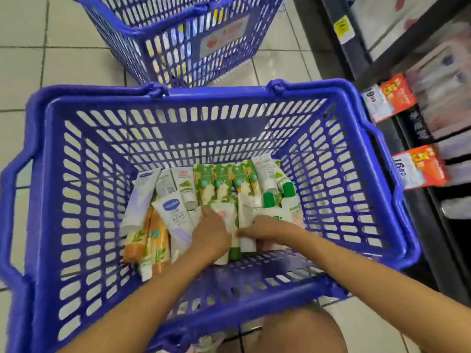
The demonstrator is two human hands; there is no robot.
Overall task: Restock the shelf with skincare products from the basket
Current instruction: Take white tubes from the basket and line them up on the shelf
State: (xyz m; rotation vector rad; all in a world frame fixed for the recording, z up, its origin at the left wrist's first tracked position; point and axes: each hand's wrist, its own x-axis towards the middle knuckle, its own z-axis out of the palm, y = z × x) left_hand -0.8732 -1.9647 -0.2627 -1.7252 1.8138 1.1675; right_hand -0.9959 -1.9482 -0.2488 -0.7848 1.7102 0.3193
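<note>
A big blue plastic basket stands on the floor in front of me, its bottom covered with skincare tubes, small boxes and bottles. Both my hands reach down into it. My left hand lies palm down on the tubes in the middle, touching a white tube with pink print. My right hand is beside it, fingers curled over a white tube. Green boxes stand along the far wall; green-capped white bottles lie at the right. The shelf is at the right edge.
A second blue basket with some goods stands on the tiled floor behind the first. The dark shelf unit at the right carries red and orange price tags on its edges. White floor tiles lie at the left. My knee shows below the basket.
</note>
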